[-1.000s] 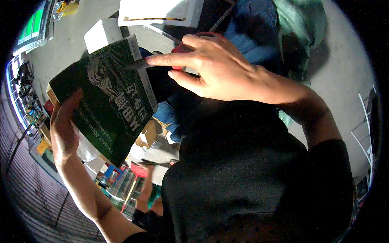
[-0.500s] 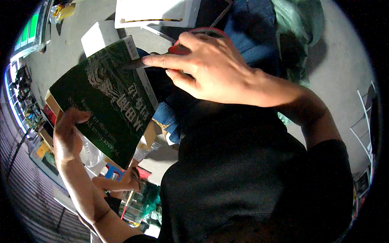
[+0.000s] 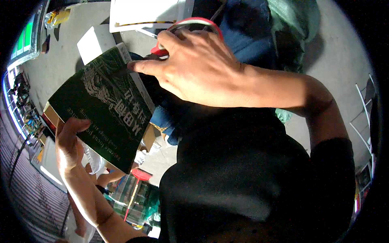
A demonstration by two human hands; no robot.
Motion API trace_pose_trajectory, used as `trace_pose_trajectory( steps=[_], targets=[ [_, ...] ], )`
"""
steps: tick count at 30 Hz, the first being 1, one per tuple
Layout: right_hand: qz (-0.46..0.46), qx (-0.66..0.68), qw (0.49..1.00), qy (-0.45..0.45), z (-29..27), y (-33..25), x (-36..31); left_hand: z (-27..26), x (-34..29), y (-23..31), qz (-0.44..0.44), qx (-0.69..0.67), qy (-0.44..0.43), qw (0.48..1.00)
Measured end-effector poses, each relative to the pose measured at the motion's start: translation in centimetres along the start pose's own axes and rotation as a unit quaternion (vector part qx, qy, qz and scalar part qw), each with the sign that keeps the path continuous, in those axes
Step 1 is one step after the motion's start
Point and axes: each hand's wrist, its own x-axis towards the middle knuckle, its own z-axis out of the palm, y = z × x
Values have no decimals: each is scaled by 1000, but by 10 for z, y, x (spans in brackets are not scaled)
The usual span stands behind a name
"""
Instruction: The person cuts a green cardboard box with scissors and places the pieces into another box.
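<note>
A dark green box (image 3: 103,109) with a pale line drawing and light lettering is held up at a tilt, left of my body. My left hand (image 3: 71,141) grips its lower left edge, thumb on the printed face and fingers hidden behind. My right hand (image 3: 194,67) is closed around red-handled scissors (image 3: 202,21), the large handle loop showing above the knuckles. Its index finger stretches to the pale strip (image 3: 135,83) along the box's right edge. The blades are dark and hard to make out there. Clear plastic (image 3: 95,160) hangs below the box, near my left wrist.
Behind the box stand a white carton (image 3: 95,42) and a white panel (image 3: 148,14). A green sack (image 3: 296,24) lies at the top right; a white metal rack (image 3: 360,107) stands far right. Another person's arm (image 3: 111,177) shows below the box, beside a clear greenish crate (image 3: 133,200).
My right hand has moved slightly left with the scissors, whose handle loop shows more. The box has shifted a little down and left. The other person's hand below it has drawn back left.
</note>
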Motion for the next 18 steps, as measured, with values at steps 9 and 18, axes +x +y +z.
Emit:
trace_pose_trajectory(
  steps=[9,18],
  targets=[
    [172,475,835,-218,1,14,22,4,-7,-4,-111,-80,69,988],
    [-56,-25,998,-30,7,4,-3,2,-4,-5,-108,-89,64,988]
  ],
)
